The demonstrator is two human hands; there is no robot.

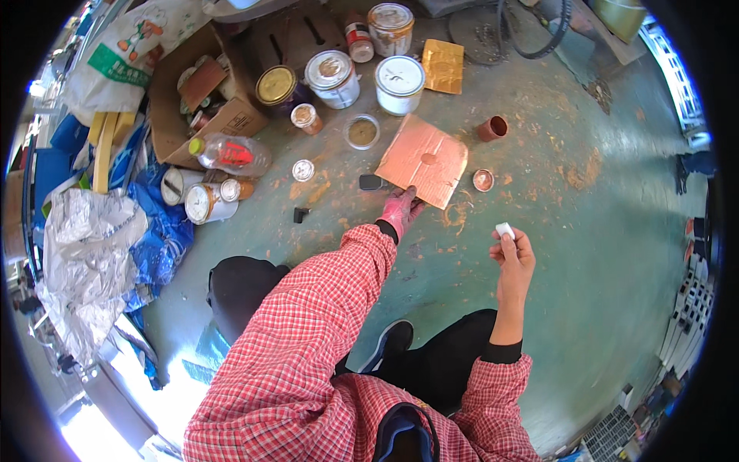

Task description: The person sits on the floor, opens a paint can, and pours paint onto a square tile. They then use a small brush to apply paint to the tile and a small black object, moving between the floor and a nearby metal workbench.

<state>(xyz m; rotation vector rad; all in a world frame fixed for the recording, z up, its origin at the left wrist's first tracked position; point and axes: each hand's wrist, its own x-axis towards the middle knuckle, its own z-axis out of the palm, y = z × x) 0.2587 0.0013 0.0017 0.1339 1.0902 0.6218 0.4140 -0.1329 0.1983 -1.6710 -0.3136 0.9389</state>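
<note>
My left hand (pixel 402 211), stained or gloved pink, pinches the near corner of a flat piece of cardboard (pixel 439 150). Copper-orange paint coats its face, with a darker round mark in the middle. Off to the right, my right hand (pixel 516 258) is raised above the floor and holds a small white pad (pixel 504 230) between thumb and fingers. Just beyond it, a small round cup of copper paint (pixel 483 180) stands on the floor, near a reddish-brown cup (pixel 493 128). A small black block (pixel 371 182) lies left of the cardboard.
Paint cans (pixel 400 81) cluster at the back, near a golden-painted card (pixel 443 67). A clear bowl (pixel 361 132) and white lid (pixel 303 170) sit left of centre. Further left are a cardboard box (pixel 173 108), plastic bottle (pixel 235 154) and crumpled silver sheeting (pixel 88 254).
</note>
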